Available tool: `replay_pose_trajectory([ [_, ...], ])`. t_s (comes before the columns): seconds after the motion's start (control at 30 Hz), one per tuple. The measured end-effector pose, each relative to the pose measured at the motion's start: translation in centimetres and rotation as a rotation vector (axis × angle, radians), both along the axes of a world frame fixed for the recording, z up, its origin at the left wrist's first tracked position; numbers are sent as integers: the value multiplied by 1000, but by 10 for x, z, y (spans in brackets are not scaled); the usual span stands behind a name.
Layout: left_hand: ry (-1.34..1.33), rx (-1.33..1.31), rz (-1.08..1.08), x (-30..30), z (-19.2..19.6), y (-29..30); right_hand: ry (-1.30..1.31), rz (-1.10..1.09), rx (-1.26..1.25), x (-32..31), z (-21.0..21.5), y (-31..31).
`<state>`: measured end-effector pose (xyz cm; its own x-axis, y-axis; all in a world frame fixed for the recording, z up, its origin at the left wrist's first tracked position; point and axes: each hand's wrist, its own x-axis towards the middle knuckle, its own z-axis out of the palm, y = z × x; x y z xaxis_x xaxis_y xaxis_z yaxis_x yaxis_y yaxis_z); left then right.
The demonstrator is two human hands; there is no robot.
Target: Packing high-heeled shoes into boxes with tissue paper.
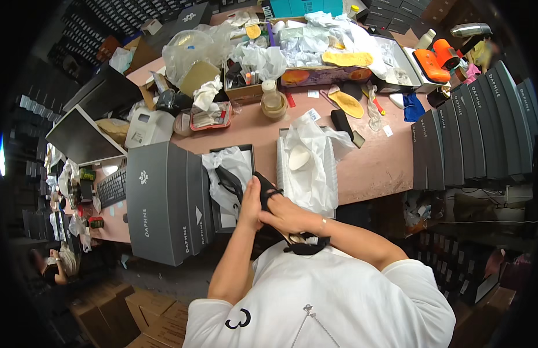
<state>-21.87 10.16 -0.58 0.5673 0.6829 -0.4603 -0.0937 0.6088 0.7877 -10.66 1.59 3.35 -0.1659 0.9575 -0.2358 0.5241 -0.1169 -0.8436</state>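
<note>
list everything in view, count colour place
table: one, pink, middle
strapped shoe: one, black, lower centre
second shoe: one, black, left open shoebox
left open shoebox: one, dark grey, table front
right open shoebox: one, pale, table front
tissue paper: several, white, both open shoeboxes
closed shoeboxes: many, dark grey, both sides
monitor: one, dark, left
keyboard: one, black, left
insoles: at least two, yellow, table back
bottle: one, translucent, table back
cloth: one, blue, table right
cartons: several, brown, lower left
small clutter: uncountable, mixed, table back
left grip: one, bare, against strapped shoe
right grip: one, bare, around strapped shoe
</note>
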Motion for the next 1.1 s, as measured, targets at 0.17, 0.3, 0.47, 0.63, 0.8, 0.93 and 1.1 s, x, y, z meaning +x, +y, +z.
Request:
replay_pose_trajectory([
  [0.17,-57,-197,27,15,2,8,-12,34,204,7,-6,-26],
  [0.3,23,-209,26,12,5,7,-185,-122,188,-3,-24,5],
  [0.47,59,-77,-54,13,6,-12,74,40,50,22,19,-19],
  [0.63,-39,-210,-72,9,8,-8,354,261,6,27,20,-56],
  [0.8,-96,-272,-47,6,6,-5,145,300,-87,15,33,-35],
  [0.93,-172,-344,-18,-11,6,-17,569,234,-168,42,33,-43],
  [1.1,-382,-590,121,-5,28,-58,-125,-328,-51,116,-15,12],
])
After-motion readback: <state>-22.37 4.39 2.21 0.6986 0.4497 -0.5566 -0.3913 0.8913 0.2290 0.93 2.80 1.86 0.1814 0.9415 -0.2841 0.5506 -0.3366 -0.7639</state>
